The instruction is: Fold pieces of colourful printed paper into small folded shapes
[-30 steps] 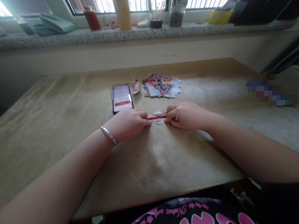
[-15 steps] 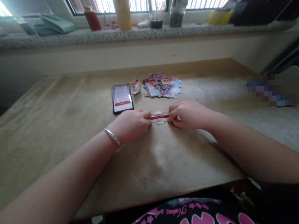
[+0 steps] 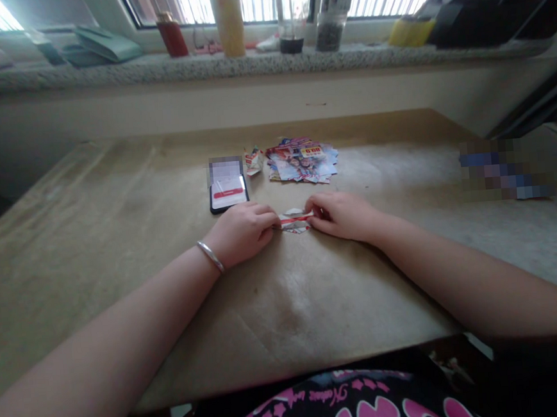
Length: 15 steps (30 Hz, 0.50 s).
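Note:
Between my two hands lies a small folded piece of paper [image 3: 295,220], pale with a red stripe across its middle and pointed flaps at front and back. My left hand [image 3: 249,231], with a silver bangle at the wrist, has its fingers closed on the paper's left end. At the right end, my right hand [image 3: 339,215] pinches the paper between thumb and forefinger. Both ends of the paper are partly hidden by fingertips. A phone [image 3: 229,193] with a lit screen lies just beyond my left hand.
Behind the paper is a fanned stack of printed leaflets [image 3: 301,162], with a small folded paper shape [image 3: 254,161] at its left. A blurred-out flat item [image 3: 505,174] lies far right on the table [image 3: 160,173]. Bottles and jars stand along the stone windowsill [image 3: 161,70].
My right hand has shifted slightly left along the paper, its thumb and forefinger now forming a wider loop. My left hand has moved slightly left, uncovering a little of the paper's end.

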Tool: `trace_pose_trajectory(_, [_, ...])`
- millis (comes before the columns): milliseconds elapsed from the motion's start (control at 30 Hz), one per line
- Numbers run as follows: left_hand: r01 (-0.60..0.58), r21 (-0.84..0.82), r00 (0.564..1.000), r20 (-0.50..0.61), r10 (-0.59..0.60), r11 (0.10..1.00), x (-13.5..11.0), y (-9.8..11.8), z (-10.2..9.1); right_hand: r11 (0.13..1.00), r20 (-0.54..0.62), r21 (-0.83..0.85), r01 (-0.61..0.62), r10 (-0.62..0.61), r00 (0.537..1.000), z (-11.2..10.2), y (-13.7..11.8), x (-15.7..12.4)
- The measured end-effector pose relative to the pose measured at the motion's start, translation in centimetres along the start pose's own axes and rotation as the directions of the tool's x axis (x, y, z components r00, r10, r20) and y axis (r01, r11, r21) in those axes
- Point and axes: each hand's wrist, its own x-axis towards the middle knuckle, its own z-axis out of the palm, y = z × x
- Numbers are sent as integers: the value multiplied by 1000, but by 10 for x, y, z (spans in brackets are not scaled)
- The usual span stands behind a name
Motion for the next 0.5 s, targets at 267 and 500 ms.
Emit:
trace_pose_trajectory(267, [32, 46, 999, -16, -32, 998, 4, 10, 8, 1000, -53, 10, 11, -11, 999, 5, -1, 0])
trace_pose_trajectory(500, [63, 85, 998, -6, -63, 994, 3, 10, 10, 998, -109, 31, 50, -47, 993, 6, 1, 1])
